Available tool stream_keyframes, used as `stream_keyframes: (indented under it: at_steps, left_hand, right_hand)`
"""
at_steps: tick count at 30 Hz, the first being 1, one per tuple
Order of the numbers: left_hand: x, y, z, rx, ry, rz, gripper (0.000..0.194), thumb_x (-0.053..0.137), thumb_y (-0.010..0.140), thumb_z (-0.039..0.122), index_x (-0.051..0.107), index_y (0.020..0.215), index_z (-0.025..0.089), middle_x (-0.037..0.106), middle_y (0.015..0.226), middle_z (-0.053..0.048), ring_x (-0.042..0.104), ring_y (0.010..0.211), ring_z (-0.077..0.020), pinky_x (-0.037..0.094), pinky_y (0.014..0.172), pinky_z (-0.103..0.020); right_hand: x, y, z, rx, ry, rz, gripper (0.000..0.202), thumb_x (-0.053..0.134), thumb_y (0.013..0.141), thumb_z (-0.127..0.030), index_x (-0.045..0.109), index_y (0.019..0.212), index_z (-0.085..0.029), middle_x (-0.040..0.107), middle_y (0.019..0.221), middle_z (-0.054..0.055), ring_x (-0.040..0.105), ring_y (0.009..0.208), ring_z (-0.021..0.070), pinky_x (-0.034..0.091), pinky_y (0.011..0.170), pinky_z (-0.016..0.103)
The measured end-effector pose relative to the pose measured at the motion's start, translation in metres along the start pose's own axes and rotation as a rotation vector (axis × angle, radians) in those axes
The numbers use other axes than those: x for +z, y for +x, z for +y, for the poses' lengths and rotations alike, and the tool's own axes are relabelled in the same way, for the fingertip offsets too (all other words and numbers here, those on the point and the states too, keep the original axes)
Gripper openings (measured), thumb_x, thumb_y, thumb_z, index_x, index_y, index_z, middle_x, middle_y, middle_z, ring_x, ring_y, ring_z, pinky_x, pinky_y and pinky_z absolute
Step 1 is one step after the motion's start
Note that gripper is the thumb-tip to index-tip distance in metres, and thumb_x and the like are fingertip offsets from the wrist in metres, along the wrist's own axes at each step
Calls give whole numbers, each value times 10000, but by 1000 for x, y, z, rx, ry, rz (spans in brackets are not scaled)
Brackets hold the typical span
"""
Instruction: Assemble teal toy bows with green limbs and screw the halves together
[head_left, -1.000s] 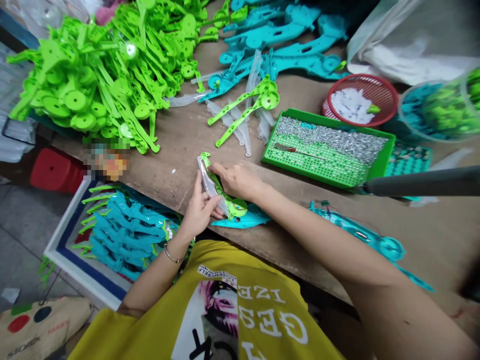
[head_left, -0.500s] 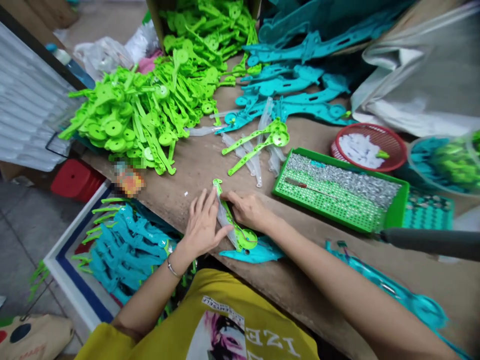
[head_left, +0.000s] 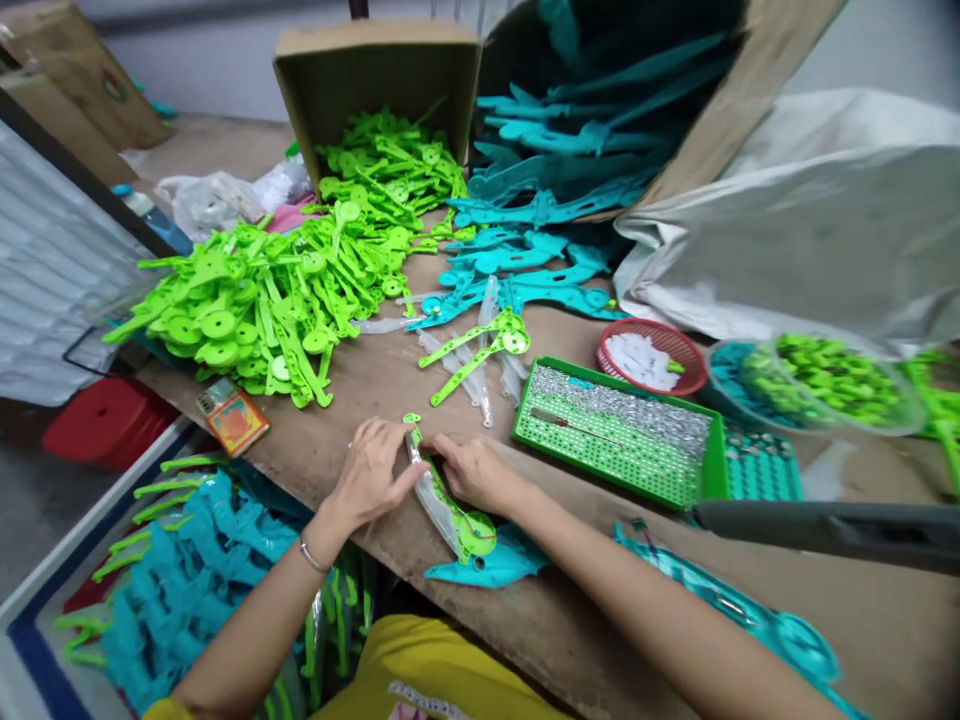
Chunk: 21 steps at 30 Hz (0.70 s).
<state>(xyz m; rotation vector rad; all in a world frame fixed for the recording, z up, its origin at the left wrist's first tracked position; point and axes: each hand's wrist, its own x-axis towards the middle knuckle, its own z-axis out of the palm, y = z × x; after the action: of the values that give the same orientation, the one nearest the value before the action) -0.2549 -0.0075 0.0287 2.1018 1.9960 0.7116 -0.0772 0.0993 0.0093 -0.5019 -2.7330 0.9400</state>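
In the head view, both hands meet over a lime-green plastic arm [head_left: 478,535] with a round disc at its near end. Along the arm's left side lies a translucent plastic strip [head_left: 439,512]. My left hand [head_left: 375,468] is closed around the strip's upper end from the left, thumb pressing across it. From the right, my right hand [head_left: 471,472] pinches the green arm near its far end with curled fingers. Beneath the disc rests a teal plastic shell [head_left: 491,562] on the table. The fingertips partly hide the middle of the green arm.
A green tray [head_left: 600,480] of small metal parts, with a screwdriver [head_left: 574,425], stands to the right. Behind it is a red basket [head_left: 694,368] of white pieces. Green arms [head_left: 247,300] are heaped left; teal shells [head_left: 525,270] lie at the back. A dark bar [head_left: 825,530] juts in from the right.
The camera has tilted up, so the boxes at the back show more. My left hand's fingers, flatter before, are now more bent around the strip. The right hand keeps its pinch.
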Motion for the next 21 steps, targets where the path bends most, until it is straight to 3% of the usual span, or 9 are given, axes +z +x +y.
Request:
stream_keyframes:
  at_steps: [2, 4, 12, 17, 21]
  left_hand:
    - [-3, 18, -11, -16, -27, 17, 244, 502, 955, 305, 583, 1154, 190, 682, 1105, -105, 614, 1048, -255, 469, 963, -449]
    - [-1, 41, -22, -41, -25, 49, 215, 450, 951, 190, 597, 1107, 178, 679, 1072, -107, 615, 1021, -246, 493, 922, -417]
    - [19, 131, -50, -53, 13, 59, 483, 364, 779, -71, 612, 1131, 148, 653, 1104, -138, 591, 1086, -260, 452, 1004, -440]
    - [23, 148, -53, -96, 0, 72, 466, 394, 757, -69, 599, 1112, 152, 627, 1109, -142, 604, 1037, -256, 486, 933, -404]
    - [24, 150, -56, -151, -20, 106, 286, 444, 834, 22, 574, 1057, 145, 616, 1052, -151, 599, 1009, -269, 481, 917, -426]
  right_hand:
    - [-3, 0, -3, 34, -4, -28, 409, 434, 835, -22, 579, 1193, -155, 751, 1049, 107, 715, 916, 186, 520, 821, 291]
    - [-6, 1, -5, 59, -26, -51, 421, 428, 837, -21, 586, 1205, -152, 753, 1040, 109, 714, 910, 187, 514, 821, 291]
    - [-14, 4, -16, 113, -103, -126, 416, 455, 848, -37, 593, 1216, -172, 741, 973, 85, 682, 881, 169, 458, 788, 253]
    - [-14, 8, -19, 118, -147, -160, 419, 455, 851, -30, 591, 1223, -168, 732, 916, 87, 664, 838, 168, 429, 756, 251]
    - [-17, 9, -20, 113, -164, -177, 411, 458, 854, -29, 596, 1216, -167, 732, 900, 86, 663, 817, 170, 409, 724, 250]
